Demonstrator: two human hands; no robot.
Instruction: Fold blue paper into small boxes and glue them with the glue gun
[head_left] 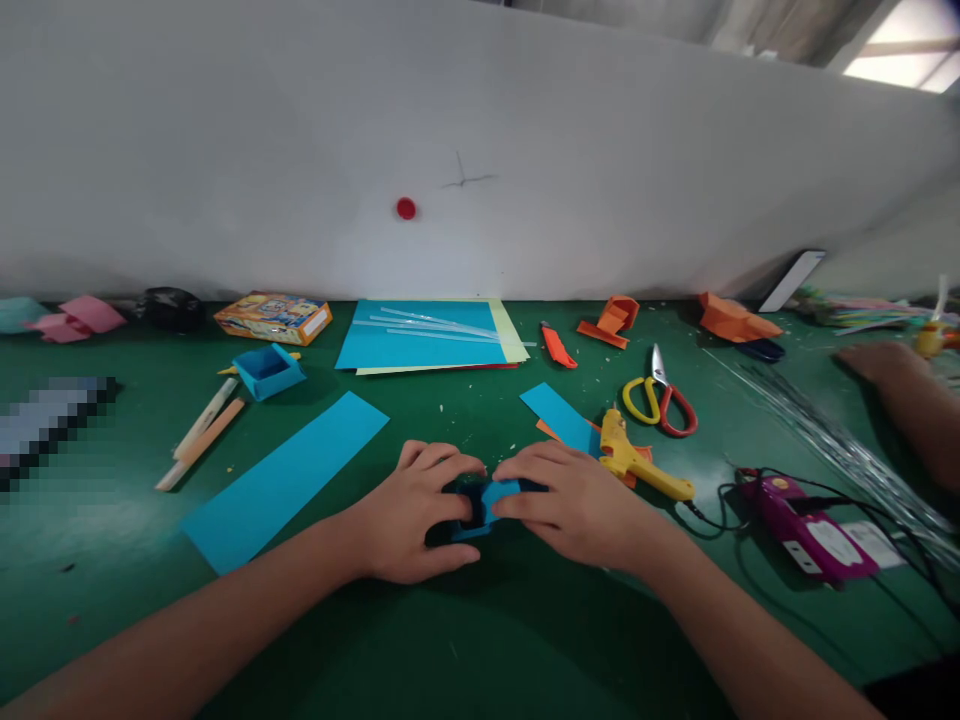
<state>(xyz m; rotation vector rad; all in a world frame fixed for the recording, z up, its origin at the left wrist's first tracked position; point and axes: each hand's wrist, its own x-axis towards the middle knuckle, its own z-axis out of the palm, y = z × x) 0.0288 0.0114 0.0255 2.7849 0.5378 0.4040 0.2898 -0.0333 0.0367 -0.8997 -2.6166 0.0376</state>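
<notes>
Both of my hands hold a small folded blue paper piece point(474, 525) just above the green table. My left hand point(421, 515) grips its left side, fingers curled over the top and thumb stretched below. From the right, my right hand point(566, 500) pinches an upper flap between thumb and fingers. Parts of the piece are hidden by my fingers. A yellow glue gun point(641, 462) lies beside my right hand, over a blue paper strip point(561, 415) and some orange paper. Left of my left hand lies a long blue paper strip point(289, 480).
Scissors point(660, 395) and a red cutter point(557, 345) lie behind the glue gun. Stacked coloured sheets point(420, 350) carry clear glue sticks. A blue paper box point(268, 372) stands left. A purple power strip point(814, 530) with cables is right. Another person's hand point(874, 362) rests far right.
</notes>
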